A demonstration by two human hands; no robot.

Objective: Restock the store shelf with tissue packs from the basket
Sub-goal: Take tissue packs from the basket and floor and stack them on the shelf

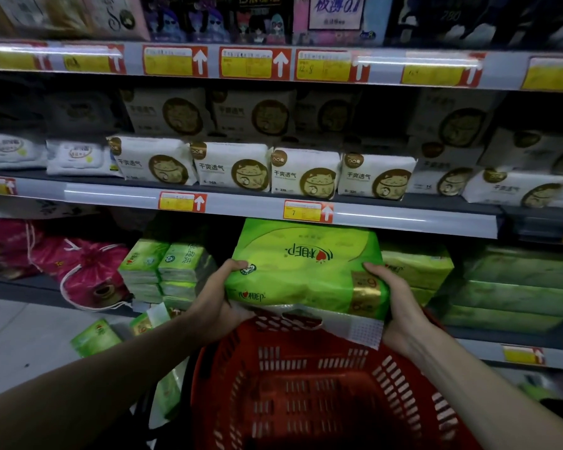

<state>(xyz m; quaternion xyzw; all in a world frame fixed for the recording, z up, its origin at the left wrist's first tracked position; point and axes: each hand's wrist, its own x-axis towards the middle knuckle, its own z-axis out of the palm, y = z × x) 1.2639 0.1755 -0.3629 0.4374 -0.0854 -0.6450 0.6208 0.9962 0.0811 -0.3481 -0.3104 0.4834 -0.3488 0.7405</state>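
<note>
A large green tissue pack (306, 264) hangs in front of the lower shelf opening, above the far rim of the red basket (306, 394). My left hand (220, 297) grips its left end, thumb on top. My right hand (392, 297) grips its right end the same way. The pack's print is upside down to me and its white handle flap hangs below it. The basket's inside looks bare where it shows. On the lower shelf (20, 284), small green tissue packs (166, 271) stand stacked to the left and more green packs (416, 264) lie to the right.
White packs with a gold cat print (303, 177) line the middle shelf. Pink drawstring bags (88, 274) lie on the lower shelf at left. Loose green packs (95, 337) lie on the floor left of the basket. Dim green stacks (517, 287) fill the right.
</note>
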